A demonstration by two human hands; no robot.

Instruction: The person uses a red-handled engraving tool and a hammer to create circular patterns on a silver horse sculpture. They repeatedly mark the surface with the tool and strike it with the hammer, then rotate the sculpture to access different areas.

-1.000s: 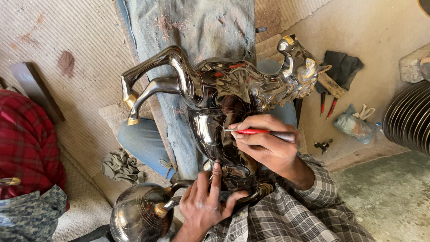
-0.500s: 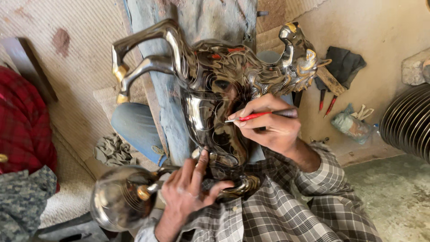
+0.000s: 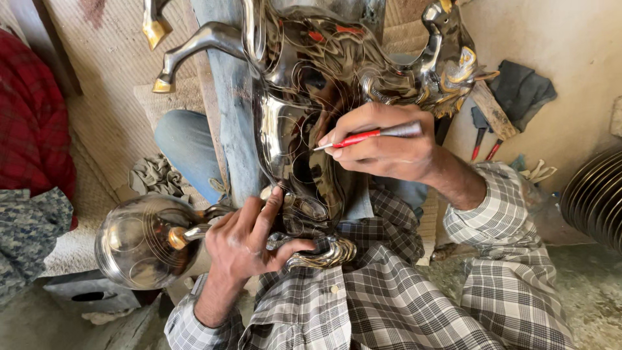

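- Two hands work on a shiny metal horse (image 3: 291, 123) between them.
- Right hand (image 3: 382, 146) pinches a red-handled tool (image 3: 369, 135), tip seemingly touching the horse.
- Left hand (image 3: 249, 236) grips its lower end.

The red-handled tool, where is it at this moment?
In the head view, the red-handled tool is right of centre, held in the right hand, with its tip against the shiny metal horse.

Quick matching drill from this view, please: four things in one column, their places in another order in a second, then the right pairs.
1 red-handled tool
2 left hand
3 red plaid cloth
4 ribbed metal piece

A far right edge
B far left
C in right hand, tip at the horse figure
D gripping the figure's lower end

Pairs: 1-C, 2-D, 3-B, 4-A
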